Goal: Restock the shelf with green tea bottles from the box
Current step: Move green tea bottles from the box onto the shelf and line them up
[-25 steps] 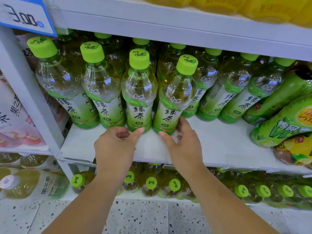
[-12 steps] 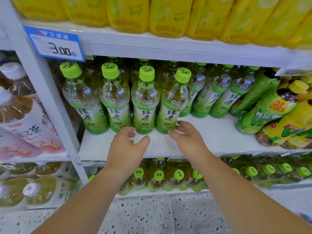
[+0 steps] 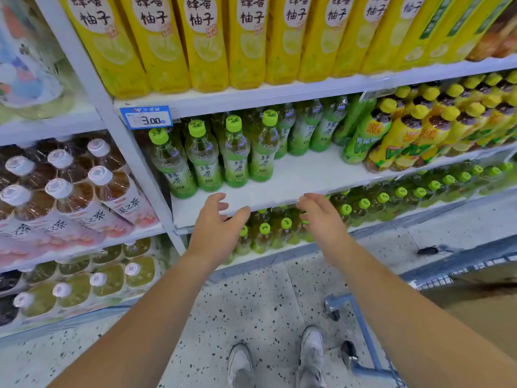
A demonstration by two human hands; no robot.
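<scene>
- Back rows of green tea bottles [image 3: 303, 133] are half hidden behind the front ones, in shadow; count unclear.
- Brown box [image 3: 481, 312] in the blue cart [image 3: 363, 331] is cut off at the right edge and blurred; its contents are not visible.
- Lower-shelf bottles [image 3: 264, 229] are partly covered by both hands.
- Four front green tea bottles [image 3: 235, 155] stand upright on the middle shelf [image 3: 307, 177] at its left end, long axis vertical, green caps up, labels facing out.
- Bare white shelf surface lies right of those four, in front of the back rows, up to the lemon tea bottles [image 3: 391, 135].
- Left hand [image 3: 216, 228] is released, fingers loosely spread, holding nothing, at the shelf's front edge below the front row.
- Right hand [image 3: 321, 217] is released too, fingers slightly curved and empty, at the same edge, apart from any bottle.
- Price tag [image 3: 147, 117] hangs on the upper shelf lip, above the front row's left end.
</scene>
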